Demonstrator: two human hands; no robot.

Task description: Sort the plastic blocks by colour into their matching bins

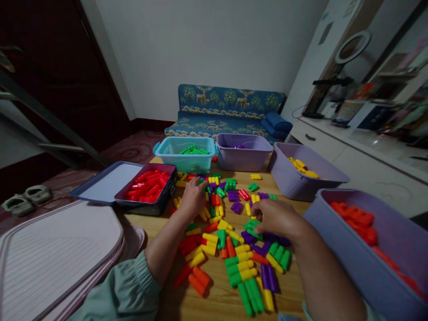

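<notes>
Bullet-shaped plastic toy pieces, red, orange, yellow, green and purple, lie scattered over a wooden table point(214, 307). Among those at the far left of the pile is my left hand point(194, 197), its fingertips closed about a green piece point(201, 181). My right hand point(276, 217) hovers palm down over the right of the pile, thumb and fingers apart. Its thumb is at a cluster of green pieces point(252, 228), with purple pieces point(248, 237) just beside them. Closer to me lie joined green pieces point(250, 295) and a pair of orange pieces point(199, 280).
Around the table's edge stand an open dark case point(172, 180) of red pieces, a turquoise bin point(183, 167) of green ones, and purple bins point(244, 160) point(287, 178) point(337, 240) with purple, yellow and orange-red pieces. A pink folded panel point(60, 249) is at left; a blue sofa point(230, 107) stands behind.
</notes>
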